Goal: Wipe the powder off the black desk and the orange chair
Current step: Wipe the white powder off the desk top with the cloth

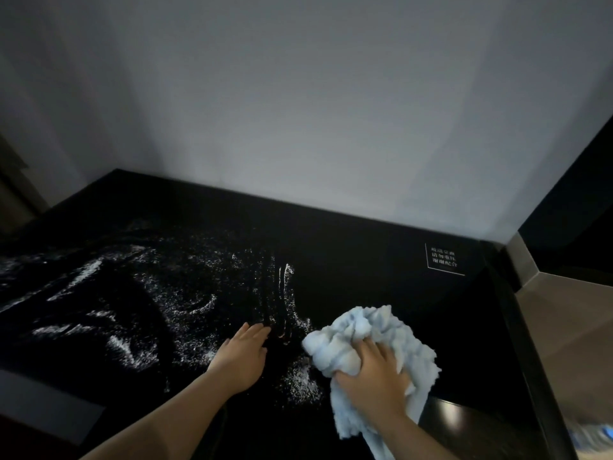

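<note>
Barely started tbh: white powder (139, 303) is still covering the bench (365, 260) from 9 to 11 o'clock. Right hand (374, 376) is gripping a blue cloth (368, 330) at 5 o'clock, left hand (243, 356) is lying flat, holding nothing. No orange chair showing.

A plain grey-white wall (298, 111) rises behind, brightest low near its middle and dim toward the corners. At right stands a dark panel (577, 194) above a brownish ledge (564, 313).
</note>
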A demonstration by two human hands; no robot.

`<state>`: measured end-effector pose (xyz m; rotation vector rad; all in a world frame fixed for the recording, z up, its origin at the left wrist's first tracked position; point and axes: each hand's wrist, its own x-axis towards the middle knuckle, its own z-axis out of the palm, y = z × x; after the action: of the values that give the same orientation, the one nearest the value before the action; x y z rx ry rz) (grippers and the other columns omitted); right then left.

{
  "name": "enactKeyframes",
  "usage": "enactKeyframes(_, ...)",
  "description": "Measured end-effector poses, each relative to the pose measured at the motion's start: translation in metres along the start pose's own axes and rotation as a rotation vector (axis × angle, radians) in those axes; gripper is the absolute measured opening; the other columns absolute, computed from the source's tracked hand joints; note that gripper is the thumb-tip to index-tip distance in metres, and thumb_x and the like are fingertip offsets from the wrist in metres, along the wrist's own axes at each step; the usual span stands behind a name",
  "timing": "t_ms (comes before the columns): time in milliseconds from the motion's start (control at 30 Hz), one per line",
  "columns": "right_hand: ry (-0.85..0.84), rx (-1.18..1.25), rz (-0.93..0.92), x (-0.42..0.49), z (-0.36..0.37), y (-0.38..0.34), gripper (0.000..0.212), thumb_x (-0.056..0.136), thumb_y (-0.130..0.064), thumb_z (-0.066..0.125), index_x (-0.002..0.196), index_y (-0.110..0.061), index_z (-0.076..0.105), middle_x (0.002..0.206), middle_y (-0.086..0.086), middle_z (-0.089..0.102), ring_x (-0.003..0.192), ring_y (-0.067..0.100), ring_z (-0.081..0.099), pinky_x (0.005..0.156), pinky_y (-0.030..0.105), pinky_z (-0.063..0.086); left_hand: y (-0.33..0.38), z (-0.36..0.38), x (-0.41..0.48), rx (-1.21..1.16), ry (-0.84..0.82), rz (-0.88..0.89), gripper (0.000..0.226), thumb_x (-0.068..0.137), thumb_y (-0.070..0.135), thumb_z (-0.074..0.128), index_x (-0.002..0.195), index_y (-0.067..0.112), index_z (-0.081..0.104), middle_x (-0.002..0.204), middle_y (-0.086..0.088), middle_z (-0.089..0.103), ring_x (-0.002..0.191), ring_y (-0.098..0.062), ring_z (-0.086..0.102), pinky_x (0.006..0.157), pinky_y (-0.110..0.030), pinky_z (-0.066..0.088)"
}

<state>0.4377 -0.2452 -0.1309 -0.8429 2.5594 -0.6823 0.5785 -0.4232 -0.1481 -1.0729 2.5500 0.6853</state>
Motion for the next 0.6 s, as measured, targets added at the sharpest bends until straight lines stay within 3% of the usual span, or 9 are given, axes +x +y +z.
enactKeyframes(67, -0.052, 0.104, -0.047, -0.016, 0.018, -0.018, 0.030, 0.077, -0.043, 0.053, 0.107, -0.043, 0.051, 0.112, -0.027, 0.047, 0.118, 0.005, 0.036, 0.101, 0.044, 0.027, -0.013, 0.000, -0.002, 0.063, 0.011, -0.023, 0.052, 0.101, 0.028, 0.028, 0.151, 0.022, 0.012, 0.159, 0.006, 0.006, 0.147, -0.017, -0.002, 0.119, -0.039, 0.013)
enactKeyframes(133, -0.077, 0.255, -0.074, -0.026, 0.032, -0.039, 0.027, 0.082, -0.038, 0.054, 0.108, -0.045, 0.054, 0.108, -0.023, 0.055, 0.111, 0.002, 0.046, 0.101, 0.035, 0.035, -0.022, -0.002, -0.005, 0.095, 0.008, -0.031, 0.054, 0.101, 0.030, 0.028, 0.151, 0.023, 0.011, 0.159, 0.007, 0.005, 0.147, -0.018, -0.002, 0.118, -0.040, 0.013)
enactKeyframes(200, -0.054, 0.497, -0.005, -0.030, 0.034, -0.054, 0.023, 0.085, -0.024, 0.059, 0.104, -0.038, 0.061, 0.090, -0.018, 0.064, 0.093, 0.001, 0.057, 0.089, 0.023, 0.045, -0.028, -0.004, -0.006, 0.101, 0.007, -0.029, 0.054, 0.101, 0.033, 0.028, 0.151, 0.024, 0.010, 0.159, 0.007, 0.003, 0.147, -0.018, -0.004, 0.118, -0.042, 0.012)
enactKeyframes(267, 0.050, 0.650, 0.086, -0.024, 0.022, -0.050, 0.017, 0.080, -0.010, 0.064, 0.088, -0.025, 0.065, 0.069, -0.011, 0.066, 0.073, 0.003, 0.061, 0.066, 0.012, 0.046, -0.032, -0.006, -0.005, 0.107, 0.005, -0.015, 0.055, 0.101, 0.035, 0.027, 0.151, 0.024, 0.008, 0.159, 0.007, -0.001, 0.146, -0.018, -0.007, 0.118, -0.044, 0.009)
enactKeyframes(333, 0.232, 0.513, 0.094, -0.013, 0.005, -0.035, 0.014, 0.076, -0.008, 0.069, 0.077, -0.020, 0.062, 0.060, -0.007, 0.062, 0.064, 0.011, 0.060, 0.057, 0.015, 0.044, -0.033, -0.010, -0.003, 0.111, -0.004, 0.004, 0.056, 0.101, 0.036, 0.026, 0.152, 0.024, 0.005, 0.159, 0.008, -0.003, 0.146, -0.018, -0.009, 0.117, -0.046, 0.006)
enactKeyframes(467, 0.234, 0.193, 0.172, -0.002, 0.001, -0.017, 0.010, 0.084, -0.019, 0.060, 0.074, -0.017, 0.058, 0.071, -0.002, 0.060, 0.073, 0.019, 0.059, 0.074, 0.043, 0.051, -0.037, -0.015, 0.001, 0.144, -0.035, 0.027, 0.055, 0.101, 0.037, 0.026, 0.151, 0.026, 0.005, 0.159, 0.010, -0.001, 0.146, -0.020, -0.007, 0.116, -0.050, 0.005)
enactKeyframes(533, 0.213, 0.175, 0.161, -0.006, 0.019, -0.028, 0.005, 0.081, -0.020, 0.059, 0.082, -0.016, 0.060, 0.083, -0.004, 0.061, 0.088, 0.022, 0.058, 0.085, 0.045, 0.048, -0.038, -0.017, 0.002, 0.158, -0.036, 0.028, 0.055, 0.101, 0.037, 0.026, 0.151, 0.025, 0.006, 0.159, 0.010, -0.002, 0.146, -0.022, -0.008, 0.116, -0.051, 0.005)
enactKeyframes(600, 0.146, 0.241, 0.120, -0.013, 0.041, -0.047, 0.010, 0.079, -0.024, 0.060, 0.089, -0.022, 0.061, 0.092, -0.012, 0.060, 0.094, 0.014, 0.057, 0.089, 0.039, 0.047, -0.040, -0.018, 0.003, 0.161, -0.027, 0.023, 0.055, 0.101, 0.037, 0.026, 0.151, 0.025, 0.006, 0.159, 0.009, -0.004, 0.146, -0.023, -0.008, 0.116, -0.052, 0.006)
